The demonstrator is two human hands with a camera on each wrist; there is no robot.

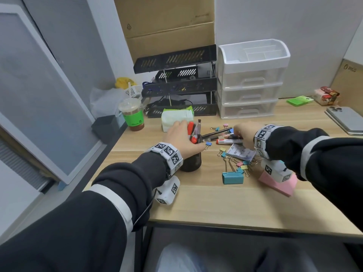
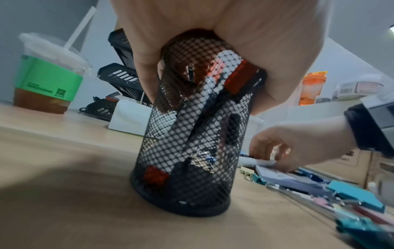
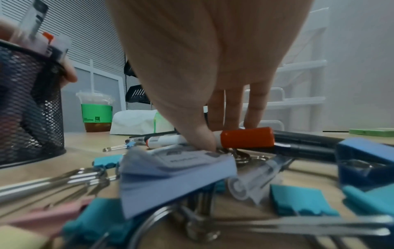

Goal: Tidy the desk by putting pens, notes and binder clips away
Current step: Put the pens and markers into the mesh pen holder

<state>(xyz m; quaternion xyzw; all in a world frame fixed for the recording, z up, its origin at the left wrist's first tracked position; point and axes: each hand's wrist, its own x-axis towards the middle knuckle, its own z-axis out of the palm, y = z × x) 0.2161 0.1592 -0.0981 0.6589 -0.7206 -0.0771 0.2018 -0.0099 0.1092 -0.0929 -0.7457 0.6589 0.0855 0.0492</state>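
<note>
My left hand (image 1: 180, 136) grips the rim of a black mesh pen cup (image 1: 191, 163) (image 2: 192, 151) that stands on the desk with red and white markers and pens inside. My right hand (image 1: 243, 132) (image 3: 202, 50) reaches down to a white marker with an orange-red cap (image 1: 228, 141) (image 3: 247, 138), thumb in front of it and fingers behind. Black pens (image 1: 216, 133) lie beside that marker. A pale blue note pad (image 1: 241, 152) (image 3: 177, 168) sits among several coloured binder clips, the largest of them a big teal clip (image 1: 232, 177). Pink sticky notes (image 1: 282, 188) lie under my right wrist.
At the back stand a white drawer unit (image 1: 251, 85) with an organiser top, black letter trays (image 1: 176, 85), a tissue pack (image 1: 176, 116) and an iced drink cup (image 1: 133, 116). Green sticky notes (image 1: 298, 100) and a phone (image 1: 347, 118) lie far right.
</note>
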